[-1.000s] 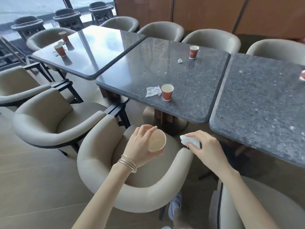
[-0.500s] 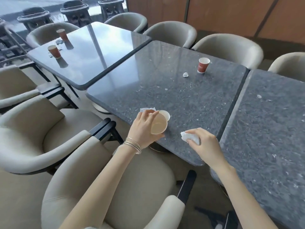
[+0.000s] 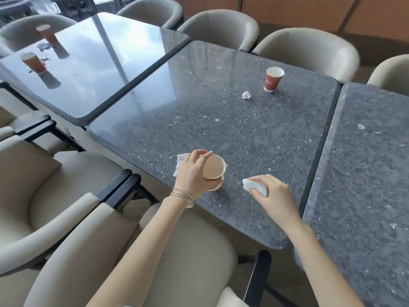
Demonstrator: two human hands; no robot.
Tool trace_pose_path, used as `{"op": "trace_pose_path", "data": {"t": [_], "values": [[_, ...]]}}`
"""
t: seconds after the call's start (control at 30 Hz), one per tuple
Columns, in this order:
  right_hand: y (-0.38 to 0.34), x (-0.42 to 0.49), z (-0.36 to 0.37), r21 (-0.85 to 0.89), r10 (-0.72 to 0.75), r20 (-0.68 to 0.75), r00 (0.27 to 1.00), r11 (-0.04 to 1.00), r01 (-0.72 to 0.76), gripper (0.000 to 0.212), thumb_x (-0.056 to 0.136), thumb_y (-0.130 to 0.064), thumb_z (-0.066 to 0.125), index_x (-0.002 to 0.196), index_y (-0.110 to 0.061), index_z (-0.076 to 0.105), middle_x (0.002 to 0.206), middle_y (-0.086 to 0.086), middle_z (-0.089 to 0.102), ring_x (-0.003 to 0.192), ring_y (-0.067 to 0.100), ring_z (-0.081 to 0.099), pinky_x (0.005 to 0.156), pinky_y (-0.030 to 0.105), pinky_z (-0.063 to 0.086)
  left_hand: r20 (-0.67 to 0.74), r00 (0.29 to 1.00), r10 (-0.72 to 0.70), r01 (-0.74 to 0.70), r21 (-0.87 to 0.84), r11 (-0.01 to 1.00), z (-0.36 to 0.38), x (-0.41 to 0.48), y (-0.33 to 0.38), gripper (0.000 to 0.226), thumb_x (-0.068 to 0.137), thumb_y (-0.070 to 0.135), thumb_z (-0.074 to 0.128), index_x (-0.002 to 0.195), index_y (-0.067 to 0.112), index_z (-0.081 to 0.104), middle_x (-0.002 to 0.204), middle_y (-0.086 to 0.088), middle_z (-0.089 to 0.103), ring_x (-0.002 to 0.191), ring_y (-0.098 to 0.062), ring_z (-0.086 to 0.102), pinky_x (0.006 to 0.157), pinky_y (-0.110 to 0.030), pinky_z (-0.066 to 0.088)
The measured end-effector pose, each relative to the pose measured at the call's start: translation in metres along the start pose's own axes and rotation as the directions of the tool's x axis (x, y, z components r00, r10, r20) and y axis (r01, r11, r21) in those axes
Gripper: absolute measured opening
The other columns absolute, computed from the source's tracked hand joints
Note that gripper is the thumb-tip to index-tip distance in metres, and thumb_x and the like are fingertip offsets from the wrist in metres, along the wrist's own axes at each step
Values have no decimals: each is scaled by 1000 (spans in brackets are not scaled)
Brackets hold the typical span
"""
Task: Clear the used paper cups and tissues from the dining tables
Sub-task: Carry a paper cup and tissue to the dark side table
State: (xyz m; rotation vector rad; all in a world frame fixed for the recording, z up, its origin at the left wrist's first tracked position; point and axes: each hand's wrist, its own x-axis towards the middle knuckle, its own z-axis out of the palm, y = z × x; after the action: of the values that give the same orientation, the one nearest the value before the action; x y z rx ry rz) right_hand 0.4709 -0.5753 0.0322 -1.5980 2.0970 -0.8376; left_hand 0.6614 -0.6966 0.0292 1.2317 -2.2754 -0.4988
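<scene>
Fingers of the left hand (image 3: 192, 176) curl round a tan-lined paper cup (image 3: 213, 170), which has moved from above the chair to the grey speckled stone table (image 3: 243, 134), beside a crumpled white tissue (image 3: 180, 162). The right hand (image 3: 274, 196) pinches a white tissue wad (image 3: 254, 187). Collection here appears imminent.

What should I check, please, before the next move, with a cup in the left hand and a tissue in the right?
1. Left hand grips the held cup: ok.
2. Held cup seated fully in the lower cup: cannot tell; only a sliver shows.
3. Right hand holds the tissue wad: ok.
4. Loose tissue beside the left hand within reach: ok.
5. A hand free to take it: not ok; both are full.
6. Far cup and paper ball cleared: not ok; both sit on the table.
</scene>
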Motion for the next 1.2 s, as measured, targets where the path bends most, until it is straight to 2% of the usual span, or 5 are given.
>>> {"op": "trace_pose_path", "data": {"t": [0.27,0.4,0.6,0.93,1.2], "values": [[10,16,17,-1,17,22,1000,1000,-17,18,81,-18,67,98,-23,66,93,-7,64,88,16,58,69,38,49,7,1000,-30,30,-189,982,27,-1,-8,80,55,29,87,125,8,54,120,-14,52,109,-29,53,93,-34,41],[19,20,25,-5,20,38,999,1000,-19,18,81,-18,67,98,-23,66,94,-6,65,88,16,59,71,39,50,96,995,-25,45,-218,975,36,-4,-17,93,51,27,90,131,6,48,127,-14,48,115,-30,49,99,-43,39],[40,20,43,-26,63,60,996,998,-62,19,81,-14,66,99,-21,65,96,-3,64,91,19,57,72,42,50,157,988,14,24,-237,971,51,-16,-25,106,50,29,90,139,10,36,141,-9,35,130,-24,36,107,-37,31],[62,21,75,-54,36,102,994,998,-31,31,76,-14,73,107,-16,67,111,0,63,104,20,51,85,33,43,66,997,-43,55,-193,980,64,-28,-35,57,71,18,78,120,4,54,136,-13,45,125,-30,42,104,-42,35],[63,17,90,-129,70,90,993,990,-59,23,80,-12,68,102,-18,68,103,-2,63,97,21,53,74,27,38,25,1000,-14,19,-235,972,45,-48,-52,72,71,21,77,134,19,43,131,0,48,122,-13,44,98,-17,35]]}}
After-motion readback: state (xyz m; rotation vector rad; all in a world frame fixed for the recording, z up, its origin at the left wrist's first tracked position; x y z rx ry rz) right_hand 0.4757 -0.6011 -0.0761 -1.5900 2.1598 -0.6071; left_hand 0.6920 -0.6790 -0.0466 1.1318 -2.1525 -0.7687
